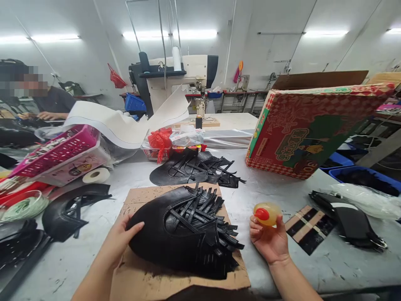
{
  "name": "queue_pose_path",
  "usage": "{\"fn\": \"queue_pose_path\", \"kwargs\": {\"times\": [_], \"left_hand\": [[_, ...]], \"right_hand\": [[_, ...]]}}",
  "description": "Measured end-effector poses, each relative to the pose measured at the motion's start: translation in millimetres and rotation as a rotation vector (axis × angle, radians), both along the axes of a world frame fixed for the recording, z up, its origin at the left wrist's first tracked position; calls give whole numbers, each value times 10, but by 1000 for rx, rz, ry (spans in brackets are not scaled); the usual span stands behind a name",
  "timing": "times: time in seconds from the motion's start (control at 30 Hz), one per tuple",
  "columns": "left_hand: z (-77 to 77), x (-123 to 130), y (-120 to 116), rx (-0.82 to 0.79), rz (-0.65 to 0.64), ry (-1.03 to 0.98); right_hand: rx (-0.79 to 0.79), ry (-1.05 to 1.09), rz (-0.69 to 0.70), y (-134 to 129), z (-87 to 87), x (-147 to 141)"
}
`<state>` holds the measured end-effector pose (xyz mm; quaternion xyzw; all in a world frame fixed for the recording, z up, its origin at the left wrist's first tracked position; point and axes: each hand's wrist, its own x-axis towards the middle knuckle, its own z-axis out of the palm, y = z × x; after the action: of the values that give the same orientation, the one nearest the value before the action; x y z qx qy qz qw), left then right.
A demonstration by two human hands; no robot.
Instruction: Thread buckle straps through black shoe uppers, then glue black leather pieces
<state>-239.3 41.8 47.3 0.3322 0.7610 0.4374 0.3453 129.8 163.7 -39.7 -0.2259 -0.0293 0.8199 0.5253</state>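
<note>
A black leather shoe upper (153, 230) with many woven straps lies on a piece of brown cardboard (156, 284). My left hand (123, 238) grips its rounded left end, thumb on top and fingers partly hidden at the edge. To the right of the cardboard, my right hand (271, 240) is wrapped round a yellowish translucent bottle (273, 212) with a red tip, held just above the table. The bottle and the upper are apart. Behind the cardboard lie more strapped black uppers (163, 172).
A sewing machine (188, 69) stands behind. A red patterned box (300, 129) is at back right; pink basket (59, 150), white roll (96, 175) and black pieces (67, 213) at left. Black straps (354, 217) lie right. A person (53, 98) sits far left.
</note>
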Motion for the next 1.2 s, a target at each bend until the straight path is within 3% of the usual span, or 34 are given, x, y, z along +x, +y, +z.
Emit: {"fn": "queue_pose_path", "kwargs": {"times": [0.13,0.23,0.47,0.67,0.77,0.87,0.93,1.07,1.13,1.2], "left_hand": [[166,-223,228,127,37,-394],[170,-484,543,186,99,-470],[51,-1057,1300,171,195,-317],[-53,-1199,1588,-5,230,-42],[-26,-1151,1645,-39,246,177],[78,-937,1586,2,199,394],[154,-638,1442,37,76,473],[235,278,945,88,-347,489],[222,744,700,88,-694,636],[173,1100,538,18,-832,789]], "right_hand": [[-13,-22,0,-15,45,-27],[-69,-33,-23,-31,93,-65],[-142,-88,-95,-11,52,-146],[-159,-110,-87,5,29,-159],[-153,-122,-90,5,63,-153],[-137,-120,-84,10,79,-149],[-87,-111,-75,12,79,-146],[21,-127,-92,-3,77,-129],[95,-148,-107,-22,86,-108],[172,-177,-122,-47,109,-74]]}}
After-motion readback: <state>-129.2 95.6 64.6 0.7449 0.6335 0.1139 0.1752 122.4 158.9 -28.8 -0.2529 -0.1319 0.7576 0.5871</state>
